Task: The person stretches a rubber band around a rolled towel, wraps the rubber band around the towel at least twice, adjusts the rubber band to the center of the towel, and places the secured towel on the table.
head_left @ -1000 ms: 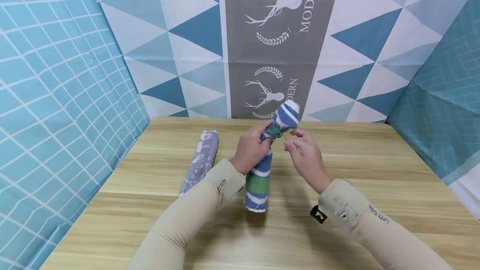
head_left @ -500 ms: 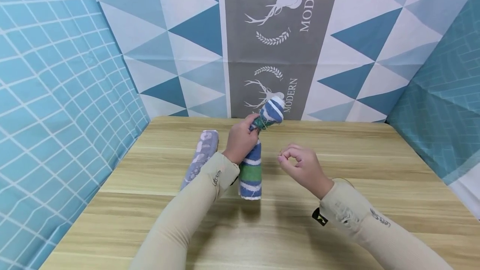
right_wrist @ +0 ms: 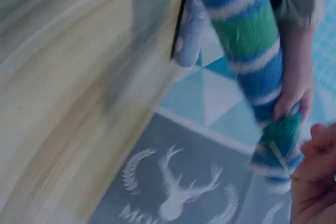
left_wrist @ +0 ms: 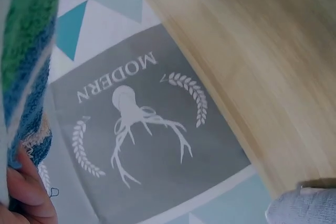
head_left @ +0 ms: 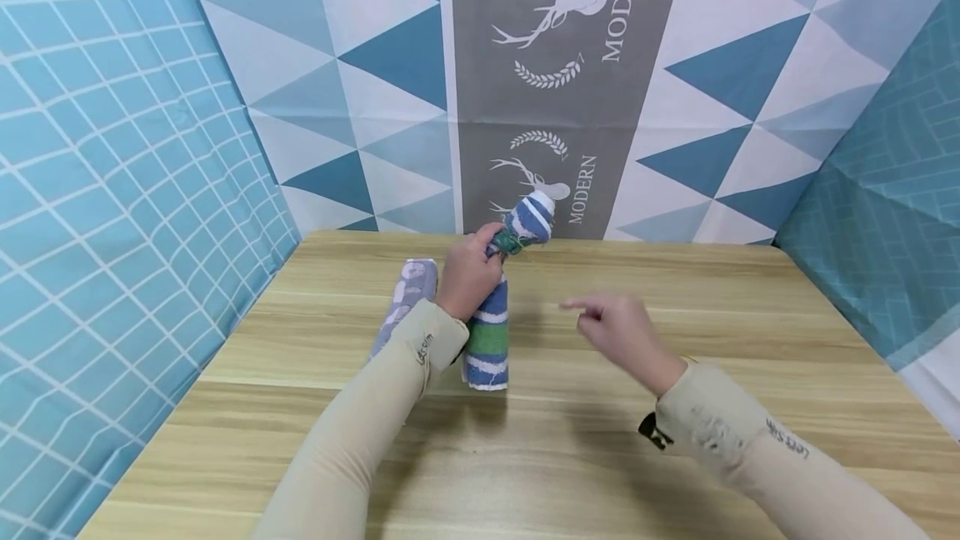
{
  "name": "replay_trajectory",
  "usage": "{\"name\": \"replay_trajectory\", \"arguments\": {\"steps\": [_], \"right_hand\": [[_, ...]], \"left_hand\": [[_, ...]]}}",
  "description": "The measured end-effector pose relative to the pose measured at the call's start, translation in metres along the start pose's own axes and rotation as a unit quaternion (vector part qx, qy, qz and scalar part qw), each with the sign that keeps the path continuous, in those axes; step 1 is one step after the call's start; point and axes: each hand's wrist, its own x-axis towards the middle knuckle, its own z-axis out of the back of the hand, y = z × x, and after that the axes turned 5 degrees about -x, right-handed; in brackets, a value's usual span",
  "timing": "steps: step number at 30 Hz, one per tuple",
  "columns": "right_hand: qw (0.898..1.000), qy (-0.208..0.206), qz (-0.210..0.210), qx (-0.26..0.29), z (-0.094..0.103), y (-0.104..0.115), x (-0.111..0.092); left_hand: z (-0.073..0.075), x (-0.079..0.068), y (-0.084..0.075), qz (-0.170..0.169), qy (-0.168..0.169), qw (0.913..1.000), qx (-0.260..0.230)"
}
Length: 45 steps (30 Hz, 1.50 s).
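Above the far half of the wooden table (head_left: 570, 457), in the head view, the left hand (head_left: 467, 275) grips a rolled striped towel (head_left: 491, 332) just below its bound neck, fingers curled round it. The roll stands nearly upright, its lower end on the table, with a grey rolled towel (head_left: 405, 302) lying just left of it. The right hand (head_left: 622, 333) hovers to the right of the striped towel, well apart from it, fingers loosely spread and holding nothing. The roll looks soft and light, likely to sag or unroll if squeezed loosely; the firmest hold seems to be the tied neck, where the cloth is bunched tight.

In the left wrist view, fingers (left_wrist: 26, 192) press against the towel's striped edge, with the deer backdrop (left_wrist: 142, 129) behind.

In the right wrist view, blurred, the striped towel shows its green neck and a thin band (right_wrist: 278, 156) round it.

Compared with a second ago, the right hand has let go of the band at the neck and drawn away to the right, its pinch opened, while the left hand has carried the roll slightly left and farther from the person.
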Motion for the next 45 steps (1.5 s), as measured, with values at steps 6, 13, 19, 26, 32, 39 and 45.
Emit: {"name": "replay_trajectory", "arguments": {"steps": [6, 13, 19, 26, 32, 39, 45], "right_hand": [[0.972, 0.112, -0.202, -0.029, 0.014, -0.014, 0.025], [0.969, 0.170, -0.100, -0.145, 0.004, -0.013, 0.032], [0.983, 0.007, 0.099, -0.156, -0.017, -0.009, 0.025], [0.966, -0.106, 0.186, -0.146, -0.029, -0.022, 0.020], [0.920, -0.105, 0.338, -0.172, -0.035, -0.039, 0.016], [0.933, -0.034, 0.347, -0.084, -0.029, -0.042, 0.011], [0.931, -0.066, 0.348, -0.084, -0.026, -0.033, 0.010]], "left_hand": [[-0.002, -0.002, -0.003, -0.015, 0.020, 0.9993, 0.027], [-0.005, -0.003, -0.012, -0.037, 0.040, 0.9981, 0.028], [-0.003, 0.003, -0.020, -0.029, 0.049, 0.9975, 0.043], [0.003, 0.006, -0.020, -0.011, 0.077, 0.9957, 0.050], [0.004, 0.008, -0.015, 0.015, 0.080, 0.9957, 0.044], [0.000, 0.007, -0.015, 0.007, 0.094, 0.9943, 0.050], [-0.002, 0.004, -0.013, -0.004, 0.086, 0.9948, 0.055]]}}
